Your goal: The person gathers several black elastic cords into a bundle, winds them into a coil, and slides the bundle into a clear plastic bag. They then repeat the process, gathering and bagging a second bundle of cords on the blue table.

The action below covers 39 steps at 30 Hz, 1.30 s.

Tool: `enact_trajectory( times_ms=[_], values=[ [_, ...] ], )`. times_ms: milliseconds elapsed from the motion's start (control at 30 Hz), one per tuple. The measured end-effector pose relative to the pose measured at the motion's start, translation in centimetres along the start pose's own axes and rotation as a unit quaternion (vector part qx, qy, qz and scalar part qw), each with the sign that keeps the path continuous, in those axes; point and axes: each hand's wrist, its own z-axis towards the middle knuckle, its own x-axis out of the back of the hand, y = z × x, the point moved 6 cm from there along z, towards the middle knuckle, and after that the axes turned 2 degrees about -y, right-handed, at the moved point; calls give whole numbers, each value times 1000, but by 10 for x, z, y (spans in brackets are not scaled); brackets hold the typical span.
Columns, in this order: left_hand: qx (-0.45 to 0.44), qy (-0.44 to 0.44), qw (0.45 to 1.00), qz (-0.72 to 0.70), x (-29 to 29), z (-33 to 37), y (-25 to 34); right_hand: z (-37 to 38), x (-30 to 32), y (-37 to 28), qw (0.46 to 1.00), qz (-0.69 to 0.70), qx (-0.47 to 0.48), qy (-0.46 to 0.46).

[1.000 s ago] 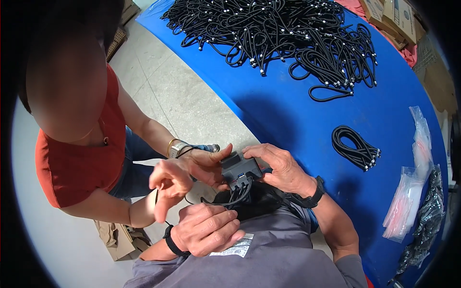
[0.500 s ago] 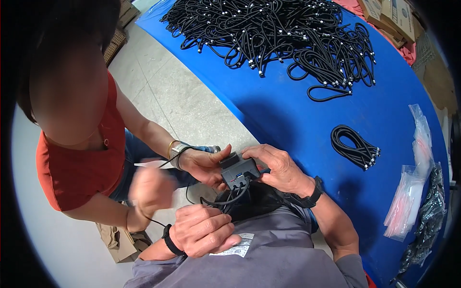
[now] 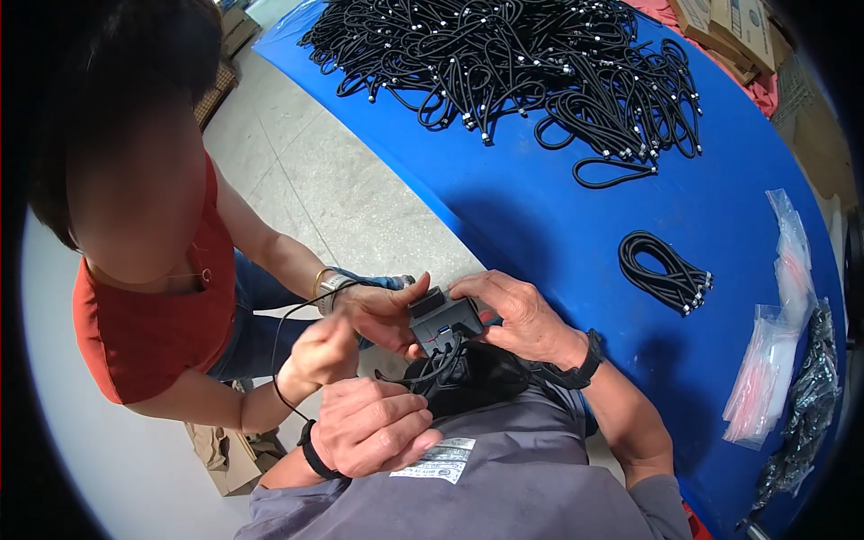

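A small dark grey box [image 3: 445,324] with ports and plugged-in black cables [image 3: 438,367] is held in front of my waist. My right hand [image 3: 522,317] grips its right side, fingers over the top and thumb lower down. From the left, a co-worker's hand [image 3: 387,310] supports the same box. My left hand [image 3: 376,427] is curled closed just below the cables, in front of my grey shirt [image 3: 540,468]; its palm is hidden. Black bands circle both my wrists, and a thin black cord [image 3: 281,342] runs from the left one toward the co-worker's other hand [image 3: 326,349].
On the blue table [image 3: 558,211] lie a large heap of black elastic cord loops [image 3: 486,63] and a small separate bundle [image 3: 661,270]. Clear plastic bags [image 3: 765,360] lie at the right edge. The co-worker in red [image 3: 144,324] stands close on my left, with a cardboard box [image 3: 229,454] below.
The co-worker's nearer hand has moved right and up, toward the box and my left hand. My hands and the box have barely moved.
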Motion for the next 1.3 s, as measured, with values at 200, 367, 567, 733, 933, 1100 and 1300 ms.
enact_trajectory(
  times_ms=[200,367,567,733,933,1100,1300],
  values=[
    [-21,-6,1000,-16,5,2,0,-2,-4,1,1000,3,-12,-7],
    [-57,7,996,-63,11,-7,4,-4,-8,2,1000,9,-12,-10],
    [115,49,991,50,31,10,11,-2,-1,6,1000,11,-15,-2],
    [226,3,964,137,25,37,-1,-8,-3,4,1000,-28,-9,-9],
    [69,-26,997,1,42,34,-12,-4,-4,9,1000,-3,-13,-9],
    [116,-55,973,-193,39,31,1,-1,-9,3,1000,15,0,-11],
    [75,4,986,-150,30,42,-14,5,-5,5,1000,-19,20,-4]
  ],
)
